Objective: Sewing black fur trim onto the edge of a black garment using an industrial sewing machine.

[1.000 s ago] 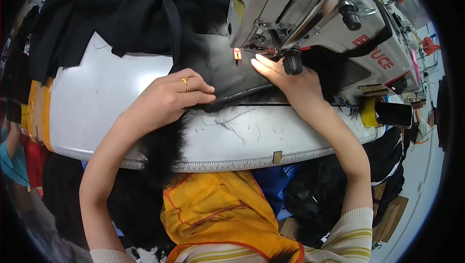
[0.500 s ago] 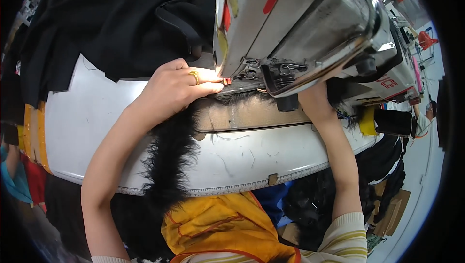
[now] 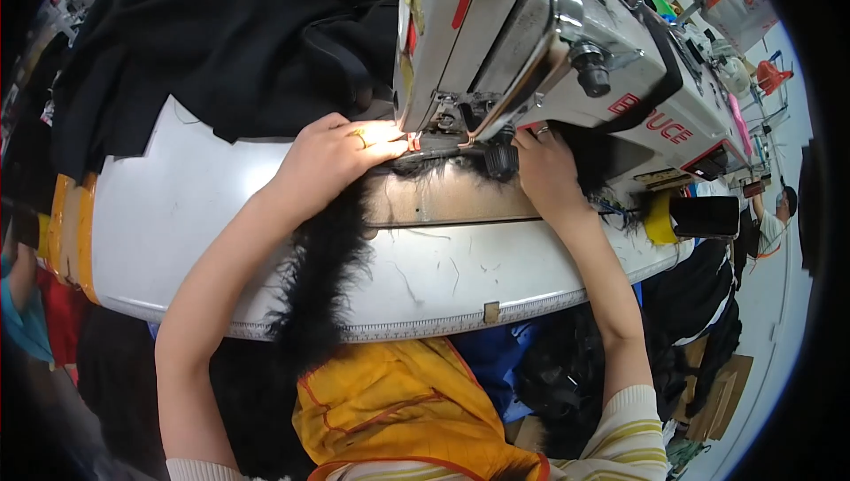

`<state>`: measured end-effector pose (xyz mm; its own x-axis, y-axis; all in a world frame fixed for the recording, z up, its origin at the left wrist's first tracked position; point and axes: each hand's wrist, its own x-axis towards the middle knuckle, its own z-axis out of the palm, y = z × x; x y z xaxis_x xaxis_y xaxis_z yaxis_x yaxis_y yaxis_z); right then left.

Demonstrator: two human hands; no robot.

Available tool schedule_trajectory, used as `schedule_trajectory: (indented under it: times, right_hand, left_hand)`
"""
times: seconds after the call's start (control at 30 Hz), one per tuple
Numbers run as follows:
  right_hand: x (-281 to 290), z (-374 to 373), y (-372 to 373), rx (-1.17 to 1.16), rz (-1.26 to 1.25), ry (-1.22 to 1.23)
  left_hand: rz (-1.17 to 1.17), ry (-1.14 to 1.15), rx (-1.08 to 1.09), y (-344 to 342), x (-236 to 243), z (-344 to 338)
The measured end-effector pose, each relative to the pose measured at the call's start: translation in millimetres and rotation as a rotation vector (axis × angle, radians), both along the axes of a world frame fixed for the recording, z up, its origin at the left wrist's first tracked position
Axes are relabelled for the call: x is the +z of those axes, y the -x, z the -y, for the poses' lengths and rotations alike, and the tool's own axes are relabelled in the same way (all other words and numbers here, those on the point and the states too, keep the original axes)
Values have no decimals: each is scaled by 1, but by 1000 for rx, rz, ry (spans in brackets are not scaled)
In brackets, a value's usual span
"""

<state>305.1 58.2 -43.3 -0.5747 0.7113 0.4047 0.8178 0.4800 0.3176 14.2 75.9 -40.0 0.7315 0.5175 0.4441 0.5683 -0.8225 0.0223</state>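
My left hand, with a ring on one finger, is closed on the upper end of a black fur trim, just left of the presser foot. From there the shaggy trim drapes over the table's front edge. My right hand reaches under the arm of the sewing machine. Its fingers curl over black cloth; the fingertips are partly hidden. Between my hands, fur lies along the machine bed. A lamp lights the needle area, where the machine head covers most of the seam.
A large heap of black fabric covers the table's far left. The white tabletop has a ruler strip along its front edge. A dark phone stands at right near yellow tape. An orange apron covers my lap.
The view has shifted, so more of the machine's right side and my right hand show. My left hand stays beside the presser foot, holding the fur trim.
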Motion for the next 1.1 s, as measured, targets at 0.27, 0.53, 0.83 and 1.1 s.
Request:
schedule_trajectory:
  times: [0.27, 0.53, 0.83, 1.1]
  right_hand:
    - [22, 3, 43, 106, 38, 116]
    - [17, 28, 36, 262, 75, 1]
    - [16, 15, 40, 185, 118, 333]
    - [3, 11, 37, 205, 2, 225]
  left_hand:
    - [173, -57, 39, 5, 10, 16]
    - [60, -217, 34, -1, -2, 30]
    - [145, -40, -66, 2, 13, 13]
    - [130, 21, -118, 9, 13, 8]
